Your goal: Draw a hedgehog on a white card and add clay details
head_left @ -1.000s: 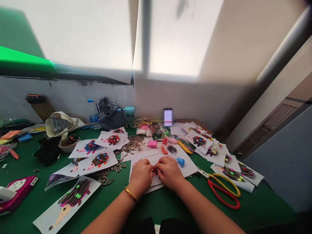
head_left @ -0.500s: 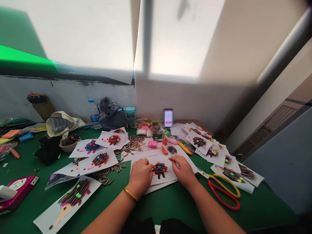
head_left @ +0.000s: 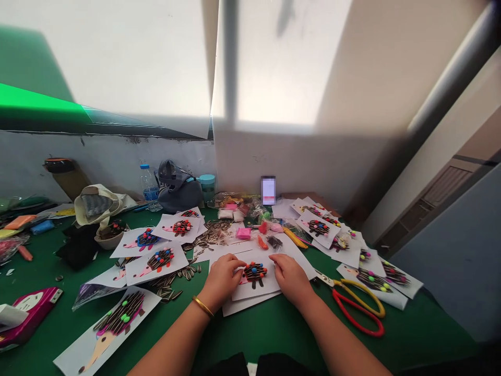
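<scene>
A white paper card with a hedgehog picture (head_left: 255, 271) lies before me on other white sheets (head_left: 250, 305). Dark striped sunflower seeds form its spines, dotted with red and blue clay balls, with dark feet below and a pink face at left. My left hand (head_left: 224, 275) is closed at the card's left side, thumb and forefinger by the pink face. On the opposite side my right hand (head_left: 290, 274) has its fingers bent together at the card's edge. The fingertips' exact grip is partly hidden.
Similar hedgehog cards (head_left: 160, 259) lie at left, and more cards (head_left: 319, 228) at right. Red-and-yellow scissors (head_left: 358, 303) rest beside my right forearm. Loose sunflower seeds (head_left: 213, 235), pink clay (head_left: 243, 233) and a propped phone (head_left: 268, 190) are farther back. A power strip (head_left: 33, 313) sits far left.
The view has shifted slightly. My left fingers have drawn back a little from the hedgehog's face, showing more of it; my right hand stays at the card's right side.
</scene>
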`<state>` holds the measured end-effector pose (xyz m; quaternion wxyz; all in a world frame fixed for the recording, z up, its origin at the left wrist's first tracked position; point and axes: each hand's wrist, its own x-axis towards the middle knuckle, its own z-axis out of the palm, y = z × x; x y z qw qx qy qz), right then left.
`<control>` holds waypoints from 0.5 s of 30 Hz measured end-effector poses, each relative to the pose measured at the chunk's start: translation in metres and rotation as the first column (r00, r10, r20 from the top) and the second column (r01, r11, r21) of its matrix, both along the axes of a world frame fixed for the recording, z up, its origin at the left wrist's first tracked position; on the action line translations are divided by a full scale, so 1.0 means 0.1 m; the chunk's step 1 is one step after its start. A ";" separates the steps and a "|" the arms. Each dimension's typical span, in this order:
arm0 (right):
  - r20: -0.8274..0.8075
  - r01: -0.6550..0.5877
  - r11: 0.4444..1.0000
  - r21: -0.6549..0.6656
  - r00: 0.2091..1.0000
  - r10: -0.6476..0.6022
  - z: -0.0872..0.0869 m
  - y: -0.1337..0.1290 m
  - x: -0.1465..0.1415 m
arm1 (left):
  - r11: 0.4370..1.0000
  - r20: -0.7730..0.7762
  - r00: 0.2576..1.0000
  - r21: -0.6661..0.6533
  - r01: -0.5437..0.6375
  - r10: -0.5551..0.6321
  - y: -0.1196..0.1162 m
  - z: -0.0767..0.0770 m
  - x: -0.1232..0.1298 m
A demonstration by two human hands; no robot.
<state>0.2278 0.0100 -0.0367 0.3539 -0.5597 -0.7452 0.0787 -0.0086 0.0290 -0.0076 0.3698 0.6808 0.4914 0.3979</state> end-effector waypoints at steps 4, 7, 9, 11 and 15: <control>0.011 -0.016 1.000 -0.011 1.000 0.016 0.00 0.01 -0.02 | 0.997 -0.021 1.000 0.072 0.018 -0.016 -0.02 -0.08 0.05; 0.009 -0.023 1.000 -0.021 1.000 0.023 0.00 0.01 -0.02 | 0.991 -0.093 0.995 0.126 0.041 -0.029 -0.03 -0.08 0.05; 0.006 -0.026 0.999 -0.023 1.000 0.026 0.01 0.00 -0.02 | 0.984 -0.165 0.986 0.166 0.063 -0.035 -0.04 -0.08 0.05; 0.004 -0.028 0.999 -0.024 1.000 0.028 0.02 0.00 -0.02 | 0.975 -0.218 0.975 0.206 0.079 -0.033 -0.05 -0.08 0.06; 0.000 -0.028 0.999 -0.028 1.000 0.028 0.02 0.00 -0.03 | 0.959 -0.268 0.964 0.272 0.083 -0.007 -0.08 -0.09 0.06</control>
